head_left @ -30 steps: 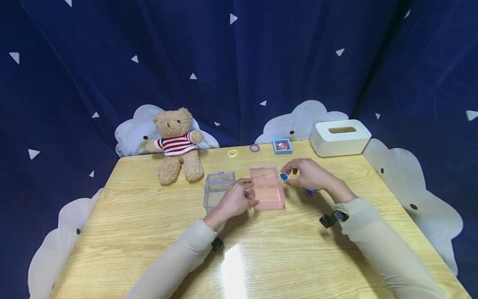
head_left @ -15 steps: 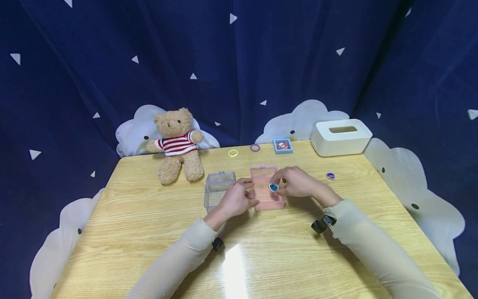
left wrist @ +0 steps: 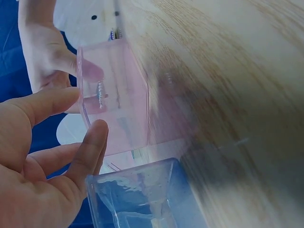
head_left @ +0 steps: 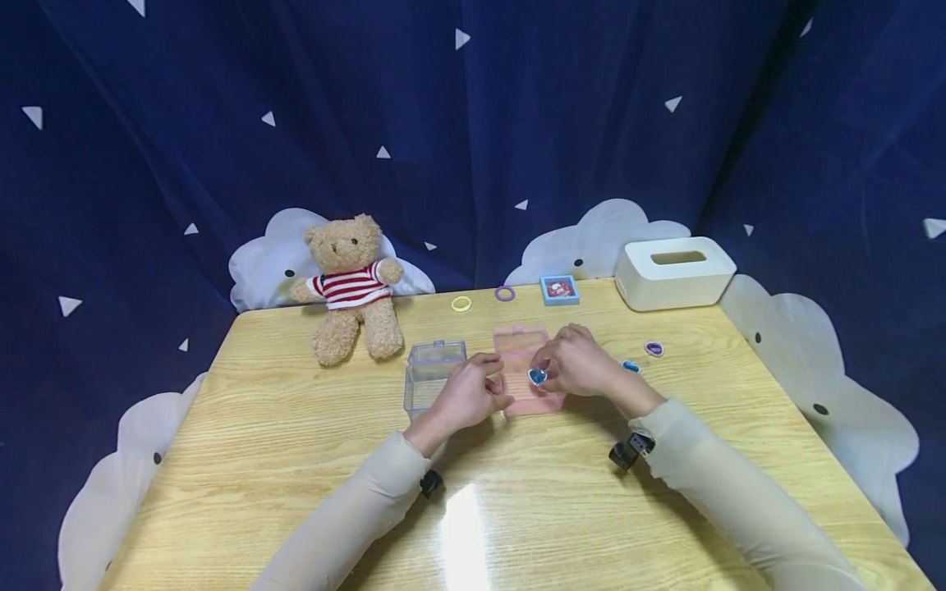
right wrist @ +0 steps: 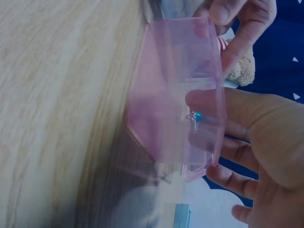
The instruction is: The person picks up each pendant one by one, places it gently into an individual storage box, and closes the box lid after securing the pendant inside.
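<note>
In the head view my right hand (head_left: pixel 580 361) pinches a blue gem jewel (head_left: pixel 537 376) with a silvery beaded edge, between thumb and fingers. It sits inside the opening of the clear pink box (head_left: pixel 535 407), whose lid is raised. The right wrist view shows this blue gem jewel (right wrist: pixel 194 118) through the pink wall. My left hand (head_left: pixel 467 396) holds the left side of the pink box, thumb at the front and fingers farther back. Left of it stands a clear blue-grey box (head_left: pixel 429 386), lid raised, partly behind my left hand.
Another blue gem jewel (head_left: pixel 631 366) and a purple one (head_left: pixel 654 349) lie right of my right hand. Behind are a yellow ring (head_left: pixel 461 304), a purple ring (head_left: pixel 505 294), a small blue-framed picture (head_left: pixel 559 290), a white tissue box (head_left: pixel 676 283) and a teddy bear (head_left: pixel 347 287).
My right hand has moved left and lower with the blue gem jewel, from beside the pink box to within its opening. The jewels behind it have come into view. My left hand keeps still.
</note>
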Demonstrator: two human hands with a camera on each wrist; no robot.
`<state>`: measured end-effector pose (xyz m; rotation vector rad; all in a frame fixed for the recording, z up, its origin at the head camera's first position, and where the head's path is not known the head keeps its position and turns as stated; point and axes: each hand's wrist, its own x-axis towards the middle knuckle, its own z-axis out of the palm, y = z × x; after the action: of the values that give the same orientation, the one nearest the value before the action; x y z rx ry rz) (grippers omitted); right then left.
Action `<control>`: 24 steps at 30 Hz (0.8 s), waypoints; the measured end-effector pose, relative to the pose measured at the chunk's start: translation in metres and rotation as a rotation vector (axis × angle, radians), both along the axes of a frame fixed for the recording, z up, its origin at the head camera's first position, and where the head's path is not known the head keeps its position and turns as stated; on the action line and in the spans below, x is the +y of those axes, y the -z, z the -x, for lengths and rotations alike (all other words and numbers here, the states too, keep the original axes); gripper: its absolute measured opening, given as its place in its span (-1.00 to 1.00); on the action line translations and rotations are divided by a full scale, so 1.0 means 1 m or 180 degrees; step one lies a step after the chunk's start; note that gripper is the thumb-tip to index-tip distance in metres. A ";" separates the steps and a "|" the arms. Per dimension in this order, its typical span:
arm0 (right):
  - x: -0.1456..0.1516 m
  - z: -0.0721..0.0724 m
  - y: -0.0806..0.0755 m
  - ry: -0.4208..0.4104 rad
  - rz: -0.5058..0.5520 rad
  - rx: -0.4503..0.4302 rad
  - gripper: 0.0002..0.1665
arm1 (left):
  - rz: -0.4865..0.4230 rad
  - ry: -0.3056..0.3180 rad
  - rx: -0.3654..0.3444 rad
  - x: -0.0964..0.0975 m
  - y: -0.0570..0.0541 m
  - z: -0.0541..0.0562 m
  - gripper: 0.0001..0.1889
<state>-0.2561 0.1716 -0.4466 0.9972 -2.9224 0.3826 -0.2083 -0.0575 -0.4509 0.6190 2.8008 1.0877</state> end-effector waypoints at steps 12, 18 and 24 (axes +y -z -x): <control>-0.001 -0.003 -0.002 0.0058 0.0036 -0.0006 -0.68 | -0.0002 -0.0028 -0.0060 0.001 -0.001 0.000 -0.35; -0.002 -0.002 -0.004 0.0190 0.0131 0.0142 -0.63 | 0.0011 0.0003 0.0089 0.002 0.000 0.000 -0.34; -0.004 -0.004 -0.006 0.0031 0.0039 0.0139 -0.65 | 0.0076 0.0014 0.0152 0.003 0.000 0.001 -0.35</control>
<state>-0.2519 0.1678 -0.4402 0.9769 -2.8816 0.3732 -0.2090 -0.0541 -0.4510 0.6569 2.8468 1.0508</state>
